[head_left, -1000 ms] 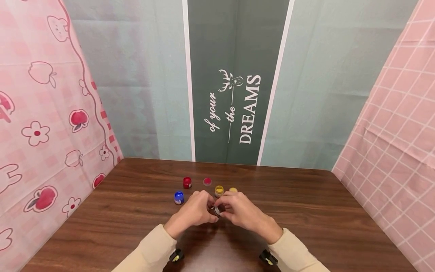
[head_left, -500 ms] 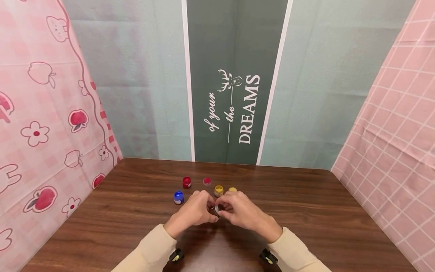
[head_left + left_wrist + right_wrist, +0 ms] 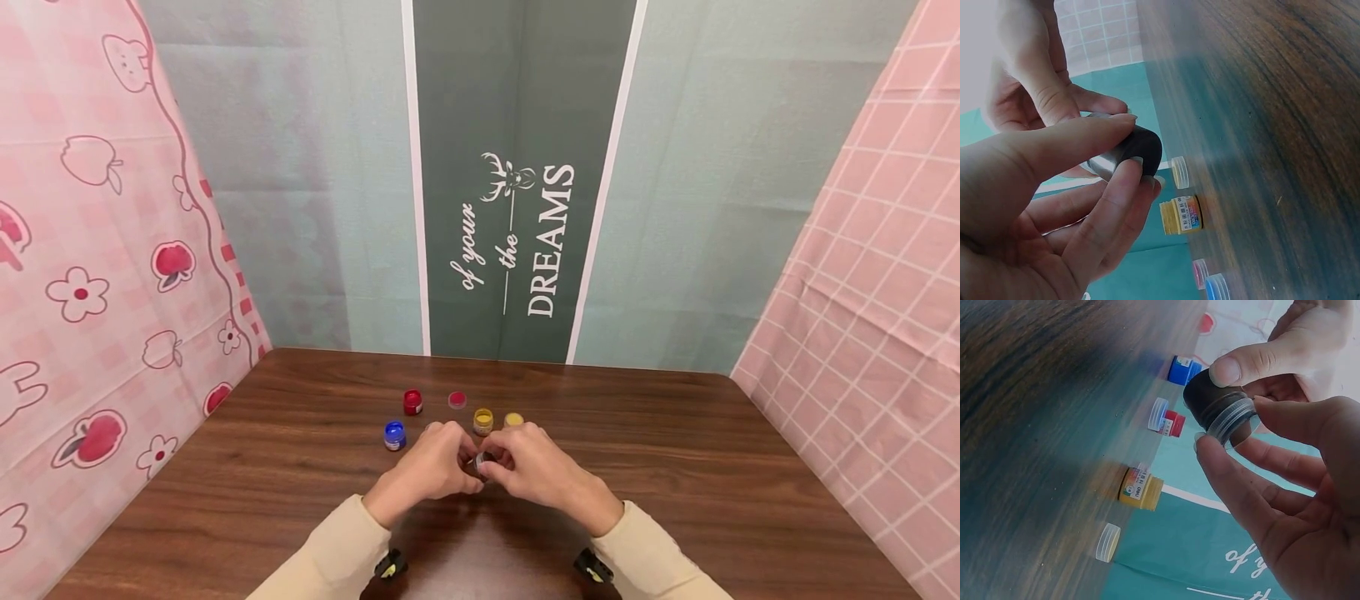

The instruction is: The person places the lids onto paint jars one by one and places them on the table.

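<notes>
Between both hands, above the table, is a small black paint jar (image 3: 1207, 394) lying tilted on its side. My left hand (image 3: 431, 462) grips the jar's dark body, thumb on one side and fingers on the other. My right hand (image 3: 538, 468) pinches the clear screw lid (image 3: 1233, 422) at the jar's mouth between thumb and fingers. The lid sits against the threaded neck; whether it is screwed tight I cannot tell. Just beyond the hands stand an uncapped yellow paint jar (image 3: 483, 422) and its lid (image 3: 513, 419).
An uncapped blue paint jar (image 3: 394, 436) and an uncapped red one (image 3: 412, 402) stand to the left on the wooden table (image 3: 637, 433). A red-stained lid (image 3: 457, 400) lies near them. A clear lid (image 3: 1158, 414) shows in front of the red jar in the right wrist view.
My right fingers have shifted slightly around the lid, and a little more of the yellow lid shows behind them. The left hand keeps its grip; the jars on the table stay put.
</notes>
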The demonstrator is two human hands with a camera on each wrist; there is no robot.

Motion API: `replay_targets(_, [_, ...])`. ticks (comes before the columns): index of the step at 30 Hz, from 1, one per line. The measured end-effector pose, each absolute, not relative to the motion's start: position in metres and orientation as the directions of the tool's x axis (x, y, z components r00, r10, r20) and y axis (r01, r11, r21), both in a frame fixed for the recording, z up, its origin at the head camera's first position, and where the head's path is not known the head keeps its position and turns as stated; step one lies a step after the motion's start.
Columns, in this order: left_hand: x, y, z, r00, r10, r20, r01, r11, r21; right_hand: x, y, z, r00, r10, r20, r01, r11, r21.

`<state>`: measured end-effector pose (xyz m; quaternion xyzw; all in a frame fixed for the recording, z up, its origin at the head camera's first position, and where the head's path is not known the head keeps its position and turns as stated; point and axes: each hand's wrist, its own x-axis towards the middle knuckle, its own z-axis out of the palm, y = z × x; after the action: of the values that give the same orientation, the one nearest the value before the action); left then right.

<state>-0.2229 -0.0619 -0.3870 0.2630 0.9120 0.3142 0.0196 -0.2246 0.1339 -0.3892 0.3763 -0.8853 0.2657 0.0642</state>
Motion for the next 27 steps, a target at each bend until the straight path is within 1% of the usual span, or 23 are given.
replay_targets(10, [-0.224, -0.06, -0.388, -0.851, 0.509, 0.127, 0.483, 0.665, 0.569, -0.225, 0.131, -0.389, -0.745, -0.6, 0.292, -0.666, 0.645, -0.375])
replay_targets(17, [-0.224, -0.061, -0.388, -0.859, 0.5, 0.111, 0.465, 0.669, 0.579, -0.228, 0.133, -0.388, -0.757, -0.594, 0.273, -0.652, 0.652, -0.388])
replay_targets(22, [-0.226, -0.065, -0.388, -0.867, 0.483, 0.118, 0.45, 0.662, 0.599, -0.229, 0.14, -0.386, -0.743, -0.59, 0.315, -0.668, 0.629, -0.398])
replay_targets(27, [-0.228, -0.066, -0.388, -0.864, 0.491, 0.11, 0.448, 0.652, 0.611, -0.228, 0.144, -0.387, -0.717, -0.627, 0.305, -0.687, 0.562, -0.461])
